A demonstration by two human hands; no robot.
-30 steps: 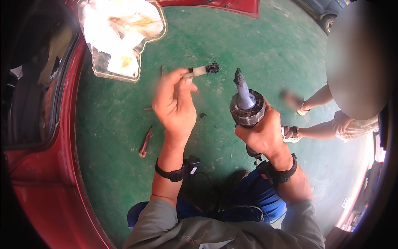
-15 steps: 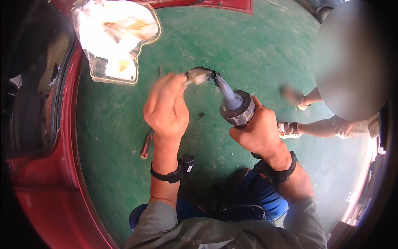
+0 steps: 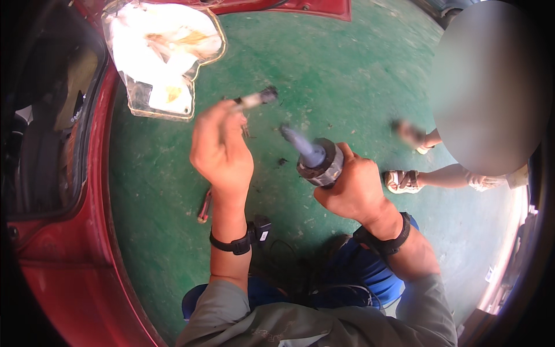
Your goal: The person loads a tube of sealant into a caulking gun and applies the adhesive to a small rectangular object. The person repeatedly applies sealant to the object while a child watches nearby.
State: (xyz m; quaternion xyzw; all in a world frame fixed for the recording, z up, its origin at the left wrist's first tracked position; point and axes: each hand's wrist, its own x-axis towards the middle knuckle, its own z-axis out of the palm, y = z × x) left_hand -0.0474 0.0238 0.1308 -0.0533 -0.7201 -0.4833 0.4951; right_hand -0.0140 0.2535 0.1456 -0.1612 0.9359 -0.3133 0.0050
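Observation:
My right hand [image 3: 354, 186] grips a caulking gun by its dark ringed front collar [image 3: 328, 164]. The bluish tapered nozzle [image 3: 307, 148] points up and left, its tip smeared with black paste. My left hand [image 3: 222, 144] pinches a small pale piece [image 3: 250, 102] with black paste on its far end, blurred by motion. Between that piece and the nozzle tip there is a gap. Most of the caulking gun's body is hidden behind my right hand.
A red vehicle panel [image 3: 75, 277] lines the left side. A clear plastic sheet [image 3: 141, 104] glares at upper left. On the green floor lie a red-handled screwdriver [image 3: 204, 208] and a black lump [image 3: 282, 162]. Someone's sandalled foot [image 3: 403, 181] is at right.
The pale piece has come away from the nozzle tip, which it was touching. My left hand has shifted slightly left; the nozzle has moved down and left.

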